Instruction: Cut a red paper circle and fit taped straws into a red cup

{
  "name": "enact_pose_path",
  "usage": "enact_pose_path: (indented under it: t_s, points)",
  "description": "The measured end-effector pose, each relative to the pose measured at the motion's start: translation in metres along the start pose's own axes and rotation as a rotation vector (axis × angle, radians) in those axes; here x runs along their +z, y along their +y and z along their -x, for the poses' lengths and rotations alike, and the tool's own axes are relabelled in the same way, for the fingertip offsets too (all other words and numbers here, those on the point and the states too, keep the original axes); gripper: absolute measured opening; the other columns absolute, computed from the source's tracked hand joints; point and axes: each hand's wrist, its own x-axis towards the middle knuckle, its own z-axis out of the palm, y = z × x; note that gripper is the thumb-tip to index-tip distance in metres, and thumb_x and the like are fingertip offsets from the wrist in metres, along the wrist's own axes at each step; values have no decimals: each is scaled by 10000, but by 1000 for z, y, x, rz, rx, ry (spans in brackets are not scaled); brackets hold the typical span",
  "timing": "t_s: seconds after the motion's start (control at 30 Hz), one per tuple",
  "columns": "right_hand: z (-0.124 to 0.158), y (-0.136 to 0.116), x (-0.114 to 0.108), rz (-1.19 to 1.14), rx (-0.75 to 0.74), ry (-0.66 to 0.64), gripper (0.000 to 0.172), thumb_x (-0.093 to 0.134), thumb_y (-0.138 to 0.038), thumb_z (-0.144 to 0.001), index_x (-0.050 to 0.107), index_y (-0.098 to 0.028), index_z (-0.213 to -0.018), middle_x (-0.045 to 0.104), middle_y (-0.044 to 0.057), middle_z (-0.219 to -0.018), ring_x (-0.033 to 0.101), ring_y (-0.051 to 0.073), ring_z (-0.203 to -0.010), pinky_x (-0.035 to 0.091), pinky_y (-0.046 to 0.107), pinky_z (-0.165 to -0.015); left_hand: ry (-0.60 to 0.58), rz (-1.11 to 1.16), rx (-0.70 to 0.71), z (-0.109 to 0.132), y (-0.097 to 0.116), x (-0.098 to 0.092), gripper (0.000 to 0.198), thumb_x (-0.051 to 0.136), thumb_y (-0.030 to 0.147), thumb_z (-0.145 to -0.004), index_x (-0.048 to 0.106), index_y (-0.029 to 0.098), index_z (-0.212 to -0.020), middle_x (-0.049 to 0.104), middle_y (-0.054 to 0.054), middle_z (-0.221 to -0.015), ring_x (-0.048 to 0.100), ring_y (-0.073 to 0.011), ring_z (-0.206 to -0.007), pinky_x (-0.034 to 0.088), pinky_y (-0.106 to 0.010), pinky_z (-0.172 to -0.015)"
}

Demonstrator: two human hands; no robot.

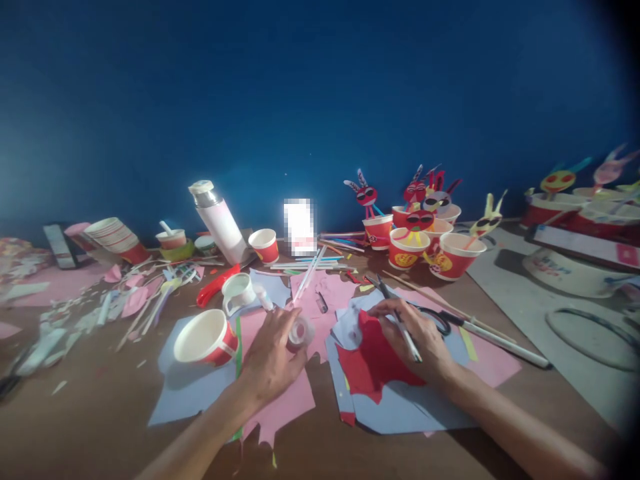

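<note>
My left hand point(273, 357) curls its fingers and thumb around a small clear round object point(300, 331), perhaps a tape roll or a little container; its exact kind is unclear. Beneath that hand lies pink paper point(287, 407). A slim pen-like stick point(407, 337), pale with a dark part, is gripped in my right hand point(417, 333). That hand rests over a piece of red paper point(373, 363) with ragged cut edges. Blue-grey paper point(410, 410) spreads underneath the red piece. Black-handled scissors point(437, 320) lie just beyond my right hand, partly hidden by it.
Left of my left hand are a paper cup point(207, 339), a white mug point(239, 293) and a red tool point(217, 285). A thermos point(220, 223) stands behind. Cups with paper figures point(410, 248) line the back right. Paper scraps point(125, 300) litter the left.
</note>
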Motion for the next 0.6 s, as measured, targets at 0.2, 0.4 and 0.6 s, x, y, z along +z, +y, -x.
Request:
enact_pose_path:
  t_s: [0.2, 0.4, 0.6]
  points:
    - [-1, 2, -2, 49, -69, -31, 208, 472, -137, -830, 522, -224, -1012, 661, 55, -893, 626, 206, -813, 464, 342, -730, 3, -15, -5, 1, -8, -1, 583, 538, 172, -745, 341, 182, -1293, 525, -120, -1152, 473, -272, -1099, 432, -472, -913]
    - [-4, -1, -2, 76, -69, -46, 197, 471, -151, -825, 558, -246, -975, 676, 39, -818, 634, 207, -751, 461, 347, -700, 6, -40, 47, 0, -10, -5, 528, 539, 166, -738, 375, 181, -1240, 494, -120, -1163, 449, -274, -1109, 438, -451, -907]
    - [-4, -4, -1, 104, -81, -37, 182, 492, -109, -816, 538, -247, -925, 667, 19, -794, 612, 182, -702, 441, 334, -702, -13, -131, 50, 0, -17, -1, 524, 519, 147, -731, 404, 165, -1242, 490, -121, -1144, 463, -276, -1078, 450, -442, -883]
